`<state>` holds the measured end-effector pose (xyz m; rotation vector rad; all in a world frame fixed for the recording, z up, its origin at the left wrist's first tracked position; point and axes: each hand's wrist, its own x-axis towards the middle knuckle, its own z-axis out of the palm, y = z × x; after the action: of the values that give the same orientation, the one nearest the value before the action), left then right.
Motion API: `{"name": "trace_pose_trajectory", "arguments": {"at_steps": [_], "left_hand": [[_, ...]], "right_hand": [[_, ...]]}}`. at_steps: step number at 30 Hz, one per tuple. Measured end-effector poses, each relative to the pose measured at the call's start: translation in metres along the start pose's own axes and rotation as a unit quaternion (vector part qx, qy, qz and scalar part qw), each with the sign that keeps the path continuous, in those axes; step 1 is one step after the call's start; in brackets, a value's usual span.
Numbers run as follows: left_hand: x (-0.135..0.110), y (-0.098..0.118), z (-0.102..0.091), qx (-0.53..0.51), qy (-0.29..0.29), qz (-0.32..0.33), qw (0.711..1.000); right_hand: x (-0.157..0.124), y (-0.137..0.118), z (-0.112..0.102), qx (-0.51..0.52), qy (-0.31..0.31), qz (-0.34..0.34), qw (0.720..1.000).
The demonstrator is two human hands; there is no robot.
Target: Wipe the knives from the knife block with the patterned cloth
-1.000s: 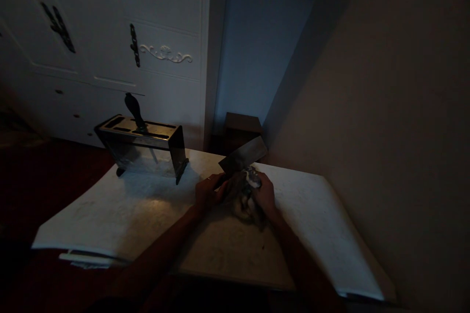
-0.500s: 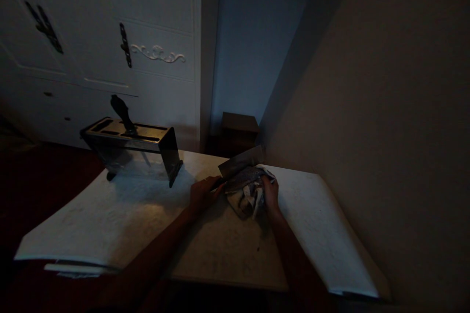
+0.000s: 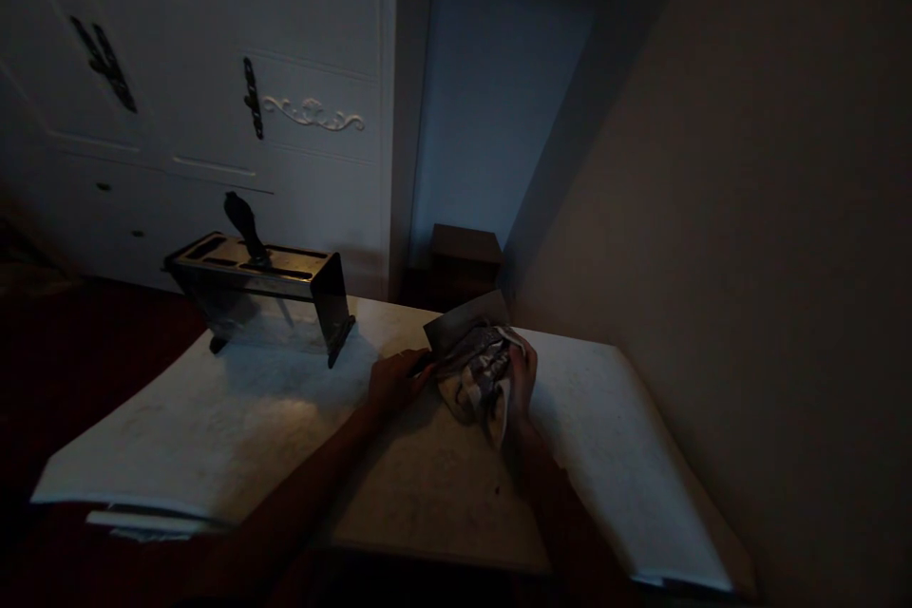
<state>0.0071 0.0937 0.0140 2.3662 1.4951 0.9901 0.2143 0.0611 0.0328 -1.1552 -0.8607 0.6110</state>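
Observation:
My left hand [image 3: 390, 384] is closed round the handle of a broad cleaver [image 3: 463, 323] whose flat blade points away and to the right above the table. My right hand [image 3: 522, 377] grips a crumpled patterned cloth [image 3: 476, 377] pressed against the blade's near side. Both hands sit near the middle of a pale table [image 3: 249, 418] in very dim light.
A metal knife block [image 3: 263, 290] with one dark-handled knife [image 3: 243, 226] in it stands at the table's far left. White cabinet doors [image 3: 214, 66] rise behind it. A plain wall [image 3: 748, 256] runs along the right, and a small dark box [image 3: 466, 252] sits beyond the table.
The cloth has slid along the blade toward its far end and now bunches up under my right hand, covering more of the blade. The left hand keeps its hold on the handle.

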Motion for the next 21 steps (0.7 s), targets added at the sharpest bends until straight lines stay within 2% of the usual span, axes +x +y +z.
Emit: {"name": "trace_pose_trajectory", "arguments": {"at_steps": [2, 5, 8, 11, 14, 21], "left_hand": [[0.000, 0.001, 0.000, 0.000, 0.004, 0.002, 1.000], [0.000, 0.002, -0.002, 0.013, 0.008, -0.002, 1.000], [0.000, 0.002, -0.003, 0.025, 0.005, -0.001, 1.000], [-0.001, 0.001, -0.002, 0.023, 0.007, 0.003, 1.000], [0.000, -0.002, 0.000, 0.026, 0.010, -0.009, 1.000], [0.001, -0.002, -0.002, 0.067, -0.028, -0.028, 0.997]], "right_hand": [[-0.002, -0.002, 0.004, -0.016, 0.009, -0.012, 1.000], [-0.005, 0.000, 0.010, -0.070, -0.030, -0.045, 0.996], [-0.009, 0.006, 0.014, -0.140, -0.072, -0.116, 0.981], [-0.015, 0.011, 0.016, -0.218, -0.135, -0.201, 0.945], [-0.019, 0.014, 0.017, -0.274, -0.194, -0.255, 0.907], [-0.019, 0.015, 0.021, -0.327, -0.317, -0.367, 0.811]]}}
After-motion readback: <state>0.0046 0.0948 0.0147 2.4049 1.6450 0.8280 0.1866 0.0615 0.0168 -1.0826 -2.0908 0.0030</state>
